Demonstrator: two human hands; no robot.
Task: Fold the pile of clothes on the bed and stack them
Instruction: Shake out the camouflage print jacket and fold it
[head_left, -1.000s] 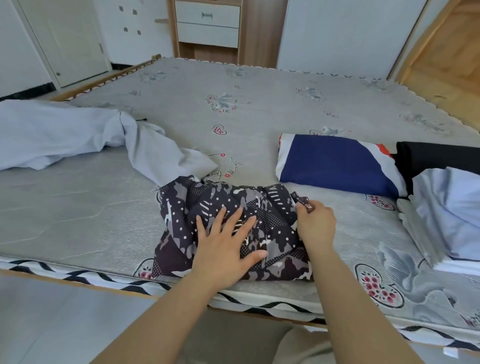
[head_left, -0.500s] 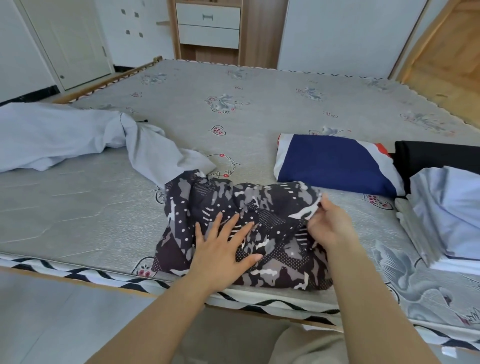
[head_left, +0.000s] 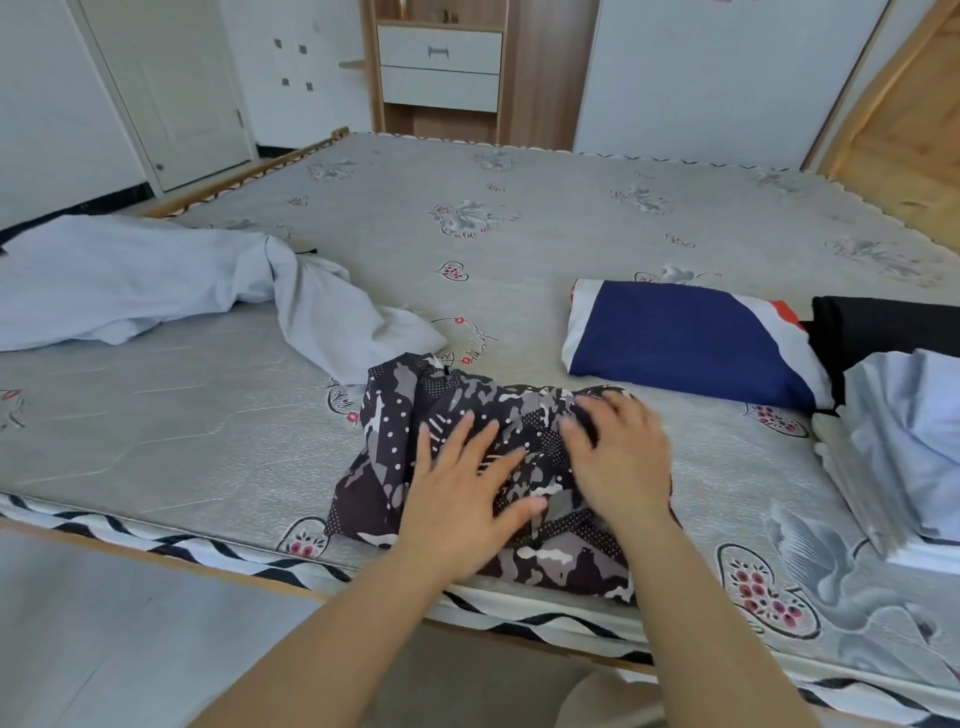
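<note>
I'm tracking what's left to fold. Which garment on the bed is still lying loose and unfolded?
The pale blue garment sprawled at the left. The navy one is folded; the patterned one lies under both hands.

Cursive script printed on grey quilted floral mattress, beside small red heart motifs: one line just far of dark camouflage-patterned garment, another at garment's left edge. Letters too small and curled to read. No legible label, brand, number or sign on clothes or furniture.
</note>
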